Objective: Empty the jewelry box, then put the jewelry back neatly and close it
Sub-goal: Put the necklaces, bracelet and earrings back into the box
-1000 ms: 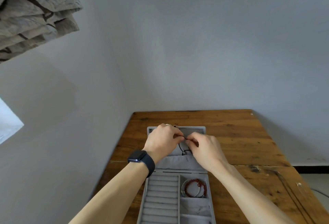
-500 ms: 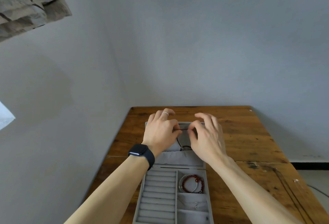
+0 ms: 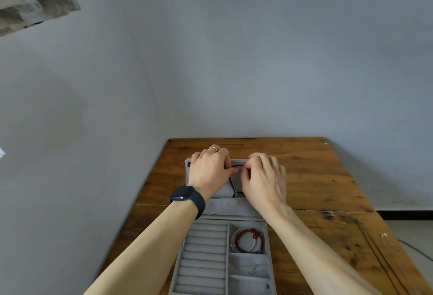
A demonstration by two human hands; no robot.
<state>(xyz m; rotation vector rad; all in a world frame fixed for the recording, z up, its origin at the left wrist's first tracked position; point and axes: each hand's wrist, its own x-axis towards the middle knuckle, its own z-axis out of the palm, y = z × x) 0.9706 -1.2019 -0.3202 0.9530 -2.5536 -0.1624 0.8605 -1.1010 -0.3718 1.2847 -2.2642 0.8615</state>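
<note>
While the left hand and right hand each hold the dark necklace in a pinching grip over the lid, at 12 o'clock of the jewelry box: risk, slack cord tangling if either pinch loosens early.

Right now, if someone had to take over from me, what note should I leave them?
Left hand and right hand: both appear to pinch the dark cord necklace over the open lid of the jewelry box.
Red bead bracelet lies in the top right compartment, small pieces in the one below.
Done: those look put away.
Left: settle the necklace in the lid, then close the box.
</note>
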